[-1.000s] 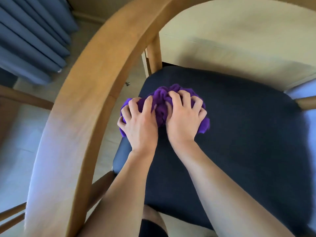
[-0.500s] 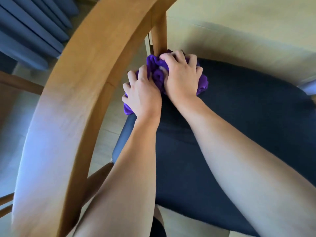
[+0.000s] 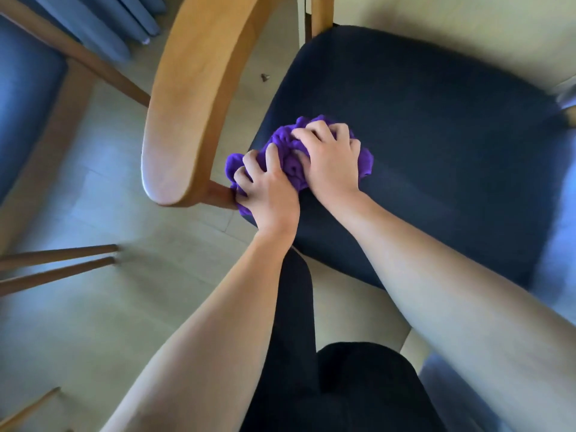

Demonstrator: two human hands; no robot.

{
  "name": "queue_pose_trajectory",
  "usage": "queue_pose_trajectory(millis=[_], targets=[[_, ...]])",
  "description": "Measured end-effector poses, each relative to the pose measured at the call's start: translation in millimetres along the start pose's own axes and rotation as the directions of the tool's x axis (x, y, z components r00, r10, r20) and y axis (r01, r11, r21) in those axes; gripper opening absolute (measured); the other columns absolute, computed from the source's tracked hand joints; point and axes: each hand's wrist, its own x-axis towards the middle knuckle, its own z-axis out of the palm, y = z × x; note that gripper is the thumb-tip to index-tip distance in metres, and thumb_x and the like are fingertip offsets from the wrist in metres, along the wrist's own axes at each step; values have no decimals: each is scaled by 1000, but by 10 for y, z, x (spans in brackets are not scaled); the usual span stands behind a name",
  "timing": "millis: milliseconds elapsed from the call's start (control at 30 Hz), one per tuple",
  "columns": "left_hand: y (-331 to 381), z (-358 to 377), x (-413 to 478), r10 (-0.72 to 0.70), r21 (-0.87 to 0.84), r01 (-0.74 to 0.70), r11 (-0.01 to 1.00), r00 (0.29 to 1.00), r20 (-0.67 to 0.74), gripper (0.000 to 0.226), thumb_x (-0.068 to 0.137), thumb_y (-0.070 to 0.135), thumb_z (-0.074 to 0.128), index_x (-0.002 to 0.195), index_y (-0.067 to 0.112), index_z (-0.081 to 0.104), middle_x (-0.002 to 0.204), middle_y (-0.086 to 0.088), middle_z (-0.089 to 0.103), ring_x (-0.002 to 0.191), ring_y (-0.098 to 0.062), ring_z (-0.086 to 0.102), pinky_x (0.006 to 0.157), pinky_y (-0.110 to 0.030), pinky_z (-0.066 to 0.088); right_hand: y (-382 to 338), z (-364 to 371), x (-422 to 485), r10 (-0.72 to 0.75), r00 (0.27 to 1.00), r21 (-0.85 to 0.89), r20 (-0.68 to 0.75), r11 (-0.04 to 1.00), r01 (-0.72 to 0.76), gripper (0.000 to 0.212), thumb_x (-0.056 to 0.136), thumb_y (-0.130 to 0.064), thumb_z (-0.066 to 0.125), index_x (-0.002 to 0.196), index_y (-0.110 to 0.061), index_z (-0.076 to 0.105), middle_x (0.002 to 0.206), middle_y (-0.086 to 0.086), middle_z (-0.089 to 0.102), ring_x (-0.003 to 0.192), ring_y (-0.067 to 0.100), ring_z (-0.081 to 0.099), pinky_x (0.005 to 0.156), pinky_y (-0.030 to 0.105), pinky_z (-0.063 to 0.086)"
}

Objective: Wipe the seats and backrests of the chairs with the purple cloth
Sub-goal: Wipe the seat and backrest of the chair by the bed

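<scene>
A bunched purple cloth [image 3: 288,151] lies on the left part of a dark navy chair seat [image 3: 436,135]. My left hand [image 3: 268,188] grips the cloth's left end at the seat's edge, fingers curled into the fabric. My right hand [image 3: 332,157] grips the cloth's right half, pressing it onto the cushion. The chair's curved wooden backrest [image 3: 190,98] arcs to the left of my hands, its end close to my left hand.
A second chair with a blue seat [image 3: 25,88] stands at the far left, its wooden legs [image 3: 56,263] reaching across the pale floor. Blue curtains [image 3: 103,23] hang at the top left. My dark-clothed leg [image 3: 327,378] fills the bottom centre.
Both hands have pulled the cloth back from the seat's far corner by the backrest post towards the near left edge. The view has shifted, showing more floor and the neighbouring chair.
</scene>
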Motion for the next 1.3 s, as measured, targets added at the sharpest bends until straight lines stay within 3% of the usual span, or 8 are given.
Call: queue_pose_trajectory(millis=[200,433,667,867,967,1133,1300], targets=[[143,89,-282,27,-117,-23,993,999,35,48,95,15,45,137,37,38,150,-4,25,133,-34,23,109,-61,23,208,-102,-418,62,997,2,-36,998,-62,31,102,-38,46,128,-30,60,128,-9,56,119,26,43,89,41,32],[715,449,-763,262,-80,-260,962,965,19,55,91,12,50,139,37,39,153,-3,25,136,-39,20,111,-62,11,935,-378,-910,249,955,57,-163,968,-243,31,102,-29,48,129,-22,62,129,-2,57,120,28,44,92,40,33],[1383,676,-1349,573,-67,-569,819,810,126,52,92,9,49,136,36,44,150,-3,31,135,-39,24,111,-66,13,1681,-676,-1532,582,773,101,-253,810,-577,33,102,-35,48,131,-26,59,134,-2,52,124,29,40,97,40,30],[1231,676,-1153,706,-50,-705,708,704,79,47,91,19,55,135,36,50,143,-5,41,127,-33,34,108,-59,18,1457,-555,-1408,717,623,150,-313,684,-714,33,101,-34,48,132,-29,58,138,-6,50,125,28,39,93,43,32],[1030,597,-902,693,-32,-692,721,718,60,45,90,22,59,133,33,53,140,-7,45,125,-32,39,104,-56,25,1197,-426,-1232,689,653,135,-315,713,-688,32,101,-32,48,132,-29,58,139,-8,50,124,28,40,93,43,33],[520,401,-410,613,33,-612,790,790,-11,47,90,18,57,134,32,49,139,-8,44,125,-33,39,103,-57,28,688,-209,-844,538,789,84,-295,838,-540,32,101,-32,48,130,-28,61,137,-6,53,122,30,43,94,45,34],[25,176,24,327,46,-324,945,940,-102,41,94,21,44,134,29,50,139,-10,45,125,-36,41,103,-56,29,68,45,-391,329,926,52,-187,944,-325,31,101,-29,51,130,-28,61,137,-5,53,122,31,43,92,46,34]])
